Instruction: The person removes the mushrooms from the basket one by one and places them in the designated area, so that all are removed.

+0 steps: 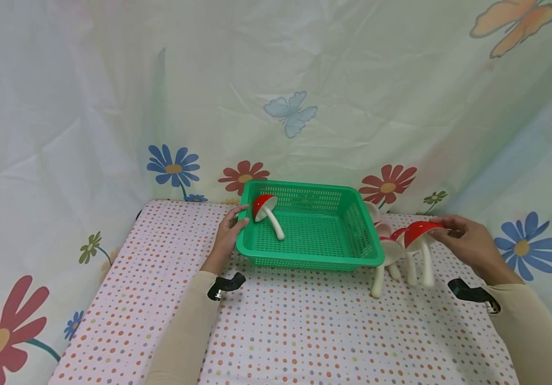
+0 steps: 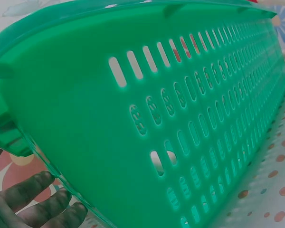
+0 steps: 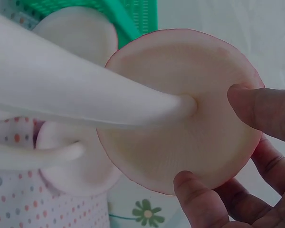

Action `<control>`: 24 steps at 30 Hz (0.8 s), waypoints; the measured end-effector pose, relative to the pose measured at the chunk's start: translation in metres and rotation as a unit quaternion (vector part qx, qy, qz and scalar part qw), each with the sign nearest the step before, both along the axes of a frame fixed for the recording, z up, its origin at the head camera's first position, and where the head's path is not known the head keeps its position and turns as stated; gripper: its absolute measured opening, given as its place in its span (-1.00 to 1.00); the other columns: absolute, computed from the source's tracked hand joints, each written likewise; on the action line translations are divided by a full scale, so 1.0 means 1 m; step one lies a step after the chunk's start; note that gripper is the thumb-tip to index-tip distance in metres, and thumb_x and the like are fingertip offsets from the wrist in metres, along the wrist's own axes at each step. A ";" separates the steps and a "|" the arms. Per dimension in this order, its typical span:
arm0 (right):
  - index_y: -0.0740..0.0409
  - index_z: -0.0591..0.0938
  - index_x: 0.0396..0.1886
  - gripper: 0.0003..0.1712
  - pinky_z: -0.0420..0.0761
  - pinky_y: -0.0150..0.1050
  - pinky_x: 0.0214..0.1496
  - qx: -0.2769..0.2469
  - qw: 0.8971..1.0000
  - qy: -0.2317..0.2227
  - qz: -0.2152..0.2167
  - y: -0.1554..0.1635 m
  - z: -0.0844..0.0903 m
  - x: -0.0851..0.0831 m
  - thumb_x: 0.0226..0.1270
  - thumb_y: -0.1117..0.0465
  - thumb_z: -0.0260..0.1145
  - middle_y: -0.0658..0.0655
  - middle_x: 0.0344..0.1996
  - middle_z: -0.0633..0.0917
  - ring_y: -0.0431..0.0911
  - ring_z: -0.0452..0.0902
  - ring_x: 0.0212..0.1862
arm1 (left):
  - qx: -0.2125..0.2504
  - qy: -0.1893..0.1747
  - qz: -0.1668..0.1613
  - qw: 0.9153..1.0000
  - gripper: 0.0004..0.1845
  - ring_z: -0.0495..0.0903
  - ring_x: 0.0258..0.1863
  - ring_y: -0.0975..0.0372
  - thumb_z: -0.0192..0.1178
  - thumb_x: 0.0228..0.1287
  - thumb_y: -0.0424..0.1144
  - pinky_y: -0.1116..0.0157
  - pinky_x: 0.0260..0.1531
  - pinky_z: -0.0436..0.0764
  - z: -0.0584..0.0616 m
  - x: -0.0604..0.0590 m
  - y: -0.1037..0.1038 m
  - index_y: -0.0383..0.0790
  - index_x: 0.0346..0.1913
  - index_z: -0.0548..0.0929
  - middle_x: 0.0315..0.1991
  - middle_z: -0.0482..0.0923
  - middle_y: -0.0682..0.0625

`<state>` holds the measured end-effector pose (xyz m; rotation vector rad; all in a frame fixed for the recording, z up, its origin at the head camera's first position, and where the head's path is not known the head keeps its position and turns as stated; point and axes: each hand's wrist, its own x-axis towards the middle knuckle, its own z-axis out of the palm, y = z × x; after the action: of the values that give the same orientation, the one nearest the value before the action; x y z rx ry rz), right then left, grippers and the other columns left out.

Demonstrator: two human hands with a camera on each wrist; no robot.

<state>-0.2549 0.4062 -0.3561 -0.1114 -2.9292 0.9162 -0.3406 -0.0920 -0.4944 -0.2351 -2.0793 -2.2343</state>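
mushroom (image 1: pixel 420 235), red-capped with a long white stem, hangs cap-up in the right hand (image 1: pixel 468 240), whose grip pinches the cap rim between thumb and fingertips; its stem points down toward the dotted counter (image 1: pixel 281 331). it sits just right of the green basket (image 1: pixel 348 256), above other mushrooms (image 1: pixel 389 256) lying beside the basket wall. the left hand (image 1: pixel 228 238) rests with relaxed fingers against the basket's left rim, near one mushroom inside (image 1: pixel 266 211). no brand, label or writing can be read.
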 end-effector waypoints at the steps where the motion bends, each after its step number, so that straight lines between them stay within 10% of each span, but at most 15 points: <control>1: 0.40 0.40 0.27 -0.29 0.62 -0.21 -0.31 0.001 1.000 -0.003 -0.005 0.002 -0.002 0.000 0.46 -0.12 0.15 0.52 0.10 0.50 0.32 0.47 0.01 | 0.002 0.002 -0.001 1.000 -0.53 0.08 0.54 -0.04 0.10 0.48 -0.20 -0.11 0.42 0.22 0.000 0.000 0.000 -0.10 0.39 0.42 0.55 0.10 -0.02; 7: 0.45 0.37 0.30 -0.22 0.69 0.00 -0.24 0.000 0.999 -0.018 -0.026 0.015 -0.014 -0.003 0.45 -0.16 0.13 0.57 0.17 0.44 0.45 0.40 0.11 | 0.012 -0.008 -0.003 1.000 -0.56 0.23 0.48 -0.01 0.08 0.48 -0.22 -0.09 0.36 0.32 0.000 -0.001 0.000 -0.04 0.37 0.45 0.52 0.16 0.00; 24: 0.42 0.50 0.17 -0.40 0.66 -0.16 -0.39 0.045 0.998 0.032 -0.026 0.022 -0.044 -0.013 0.42 -0.01 0.23 0.57 0.09 0.52 0.43 0.46 0.03 | 0.006 -0.012 0.006 1.000 -0.56 0.13 0.53 0.00 0.08 0.48 -0.22 -0.08 0.40 0.27 0.001 0.000 0.002 -0.04 0.37 0.46 0.53 0.14 0.03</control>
<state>-0.2678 0.4278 -0.4004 -0.1504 -2.8880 0.7651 -0.3403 -0.0901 -0.4933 -0.1941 -2.0741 -2.2528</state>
